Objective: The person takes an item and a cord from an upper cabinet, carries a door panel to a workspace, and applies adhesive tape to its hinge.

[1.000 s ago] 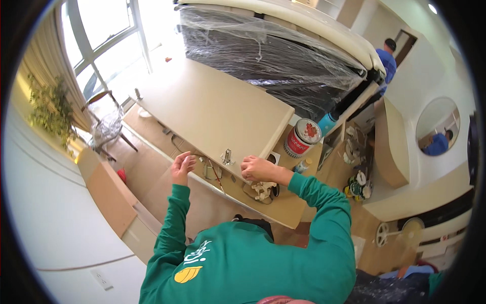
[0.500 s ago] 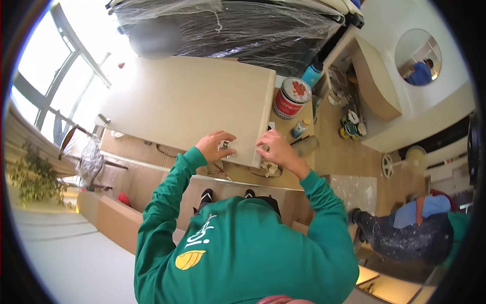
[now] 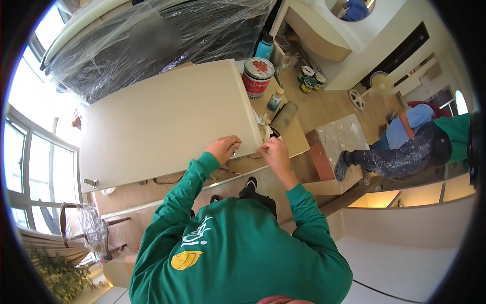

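A large cream cabinet door panel (image 3: pixel 167 121) lies flat in front of me. A metal hinge (image 3: pixel 234 153) shows at its near edge, close to the right corner, partly covered by fingers. My left hand (image 3: pixel 223 150) is closed over this hinge, fingers curled and thumb beside it. Just past the panel's right edge, my right hand (image 3: pixel 276 156) makes a pinch, fingertips together near the corner; whatever they hold is too small to make out. A second metal hinge (image 3: pixel 91 183) sticks out at the panel's near left corner.
Right of the panel stand a red paint can (image 3: pixel 257 81), a small bottle (image 3: pixel 275 99), a blue bottle (image 3: pixel 264 47) and a grey roll (image 3: pixel 284 115). Plastic-wrapped furniture (image 3: pixel 212 35) lies beyond. A co-worker (image 3: pixel 405 152) rests a foot near a paint-spattered platform (image 3: pixel 344 134) at right.
My view has swung to the right, bringing the co-worker further in. My left hand has gone from spread around the hinge to curled over it. My right hand stays pinched by the panel corner.
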Demonstrator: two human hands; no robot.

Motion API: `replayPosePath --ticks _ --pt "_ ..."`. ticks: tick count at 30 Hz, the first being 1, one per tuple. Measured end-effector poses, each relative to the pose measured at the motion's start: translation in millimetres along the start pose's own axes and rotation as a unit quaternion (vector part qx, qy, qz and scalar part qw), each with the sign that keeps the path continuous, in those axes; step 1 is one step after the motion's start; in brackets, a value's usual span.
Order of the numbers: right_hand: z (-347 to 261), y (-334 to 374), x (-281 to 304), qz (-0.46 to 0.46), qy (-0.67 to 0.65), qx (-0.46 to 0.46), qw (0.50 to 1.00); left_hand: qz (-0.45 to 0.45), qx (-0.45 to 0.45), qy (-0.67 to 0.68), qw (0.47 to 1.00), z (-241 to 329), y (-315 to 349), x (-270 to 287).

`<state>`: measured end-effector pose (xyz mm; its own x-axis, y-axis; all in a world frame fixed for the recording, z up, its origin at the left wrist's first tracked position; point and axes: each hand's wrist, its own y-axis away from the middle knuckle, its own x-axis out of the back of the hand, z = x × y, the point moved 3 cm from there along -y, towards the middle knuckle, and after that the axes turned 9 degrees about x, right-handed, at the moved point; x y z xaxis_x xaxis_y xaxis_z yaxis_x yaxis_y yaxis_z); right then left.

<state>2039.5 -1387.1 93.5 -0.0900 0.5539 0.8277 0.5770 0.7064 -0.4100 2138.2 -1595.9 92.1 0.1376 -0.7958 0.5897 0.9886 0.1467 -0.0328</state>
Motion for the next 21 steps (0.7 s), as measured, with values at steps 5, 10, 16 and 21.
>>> replayPosePath --ticks 5,10,16,21 --pt "-16.9 -7.6 -1.5 -0.032 0.092 0.034 0.995 -0.006 0.004 -0.001 1.000 -2.7 2.2 5.2" --pt "6.2 -9.3 -11.1 -0.018 0.148 0.057 0.987 0.011 -0.044 -0.061 0.997 -4.2 -1.1 1.7" --pt "2.2 -49.8 53.5 0.020 0.028 0.056 0.998 -0.032 -0.028 -0.066 0.997 -17.5 -4.9 -4.6" --pt "-0.5 -28.8 19.4 -0.097 -0.009 0.035 0.995 -0.038 -0.032 -0.062 0.997 -19.3 -4.7 -6.7"
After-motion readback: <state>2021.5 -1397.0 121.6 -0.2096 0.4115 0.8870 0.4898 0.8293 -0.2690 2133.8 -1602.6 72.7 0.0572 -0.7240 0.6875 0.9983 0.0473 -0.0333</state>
